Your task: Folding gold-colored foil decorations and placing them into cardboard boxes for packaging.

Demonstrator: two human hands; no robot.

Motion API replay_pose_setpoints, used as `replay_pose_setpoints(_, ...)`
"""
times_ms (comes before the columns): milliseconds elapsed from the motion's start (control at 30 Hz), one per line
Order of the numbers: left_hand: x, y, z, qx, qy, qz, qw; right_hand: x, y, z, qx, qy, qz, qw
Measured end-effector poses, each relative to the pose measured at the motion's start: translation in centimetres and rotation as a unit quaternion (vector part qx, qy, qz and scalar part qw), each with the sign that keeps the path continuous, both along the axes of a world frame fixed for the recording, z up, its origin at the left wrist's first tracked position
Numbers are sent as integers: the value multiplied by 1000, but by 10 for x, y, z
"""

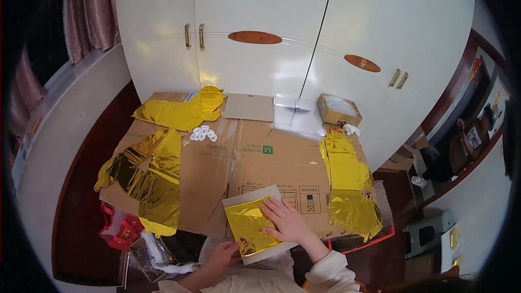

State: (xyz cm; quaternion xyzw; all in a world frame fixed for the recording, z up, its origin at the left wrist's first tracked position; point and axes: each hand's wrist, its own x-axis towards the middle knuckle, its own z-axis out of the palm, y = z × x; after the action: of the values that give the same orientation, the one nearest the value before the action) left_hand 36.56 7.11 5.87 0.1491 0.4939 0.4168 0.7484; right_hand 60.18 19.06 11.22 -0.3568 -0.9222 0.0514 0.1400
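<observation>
Crumpled gold foil balloon (pixel 149 176), glossy, on flattened corrugated cardboard (pixel 260 157). Left hand (pixel 223 254) grips the near edge of a white card (pixel 255 194). Square gold foil sheet (pixel 251 227) lies on the card; right hand (pixel 286 221) presses it flat, fingers spread. Long foil balloon (pixel 350 184), wrinkled, right.

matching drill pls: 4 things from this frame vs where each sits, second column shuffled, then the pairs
Things
1. right hand
2. left hand
3. white rings
4. small open box

Places
A. loose heap on the flattened cardboard, just below the crumpled gold balloon at its far left
B. far right corner of the cardboard, near the white wardrobe doors
C. flat on the folded gold foil, fingers spread
D. at the near edge of the white card under the foil

Pairs: 1-C, 2-D, 3-A, 4-B
</observation>
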Motion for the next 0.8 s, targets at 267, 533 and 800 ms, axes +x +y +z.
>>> replay_pose_setpoints(267,-15,-1,0,-5,11,1,1000,-9,-8,0,-7,-2,17,1000)
replay_pose_setpoints(533,-23,-12,-1,57,133,0,990,-11,7,6,-133,117,51,983)
replay_pose_setpoints(800,-42,-18,4,-22,97,131,986,25,217,48,-79,133,-143,978)
